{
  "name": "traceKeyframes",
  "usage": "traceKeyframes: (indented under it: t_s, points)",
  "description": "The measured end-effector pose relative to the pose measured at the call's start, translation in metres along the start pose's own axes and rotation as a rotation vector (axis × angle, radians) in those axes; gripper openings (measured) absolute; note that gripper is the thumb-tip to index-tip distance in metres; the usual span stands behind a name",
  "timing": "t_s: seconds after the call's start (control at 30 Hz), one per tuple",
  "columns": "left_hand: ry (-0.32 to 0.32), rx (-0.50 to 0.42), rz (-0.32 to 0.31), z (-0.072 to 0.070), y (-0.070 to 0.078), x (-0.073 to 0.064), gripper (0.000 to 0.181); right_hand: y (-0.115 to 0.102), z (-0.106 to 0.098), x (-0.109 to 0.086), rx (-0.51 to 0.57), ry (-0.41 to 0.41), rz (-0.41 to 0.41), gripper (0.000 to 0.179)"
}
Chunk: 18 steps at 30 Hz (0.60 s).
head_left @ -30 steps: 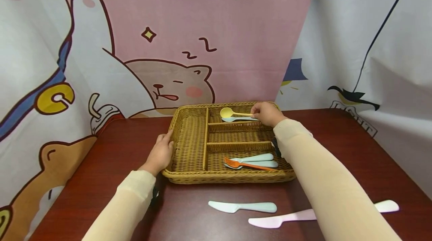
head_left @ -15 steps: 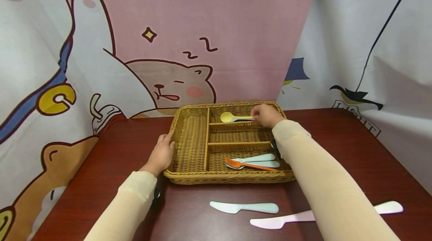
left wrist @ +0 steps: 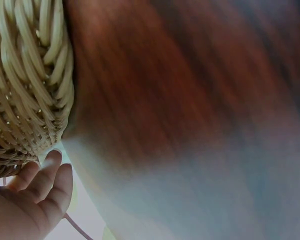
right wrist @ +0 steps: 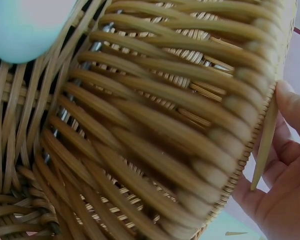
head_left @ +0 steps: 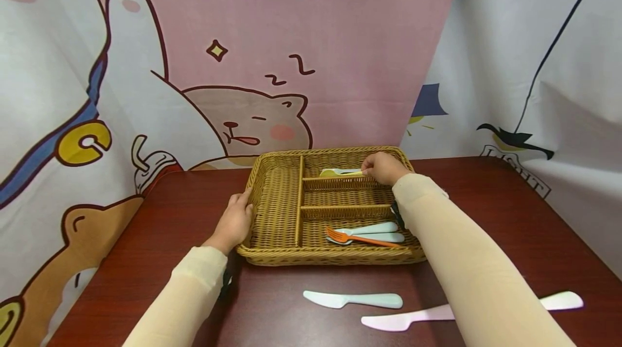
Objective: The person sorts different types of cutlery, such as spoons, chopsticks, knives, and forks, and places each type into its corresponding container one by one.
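A wicker cutlery tray (head_left: 272, 254) with several compartments stands on the table. At its back right compartment my right hand (head_left: 385, 168) pinches the handle of a yellow spoon (head_left: 330, 173). The spoon's bowl is turned nearly edge-on, low over that compartment, beside a pale spoon (head_left: 340, 170). In the right wrist view the yellow handle (right wrist: 265, 150) lies between thumb and fingers, beyond the woven divider. My left hand (head_left: 234, 223) rests against the tray's left side. Its fingers (left wrist: 60, 187) are loosely extended at the wicker in the left wrist view.
The front right compartment holds an orange fork (head_left: 364, 238) and pale cutlery (head_left: 381, 226). A pale blue knife (head_left: 355, 299) and a pink knife (head_left: 398, 321) lie in front of the tray. A white handle (head_left: 562, 300) shows beyond my right sleeve. A printed curtain (head_left: 340, 39) hangs behind.
My right hand has lowered the yellow spoon slightly and turned it, so its bowl went from facing up to nearly edge-on. The left hand and tray have stayed in place.
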<state>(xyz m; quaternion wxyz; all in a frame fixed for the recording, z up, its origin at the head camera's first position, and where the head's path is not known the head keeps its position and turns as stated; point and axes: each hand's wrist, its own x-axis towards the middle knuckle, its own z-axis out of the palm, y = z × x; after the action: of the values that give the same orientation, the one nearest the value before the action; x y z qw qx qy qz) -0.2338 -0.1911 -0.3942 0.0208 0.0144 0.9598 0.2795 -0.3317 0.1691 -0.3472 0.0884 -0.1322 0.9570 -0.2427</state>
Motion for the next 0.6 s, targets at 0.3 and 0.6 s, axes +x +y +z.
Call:
traceKeyframes:
  t_s: [0.3, 0.6]
  points:
    - [0.009, 0.001, -0.001, 0.0014, -0.0003, 0.0004, 0.052, -0.0018, 0.0001, -0.0022, 0.004, 0.016, 0.0, 0.02]
    - [0.008, 0.001, 0.003, 0.0007, -0.0015, 0.0005, 0.051, -0.0018, 0.002, -0.003, 0.027, 0.042, 0.013, 0.022]
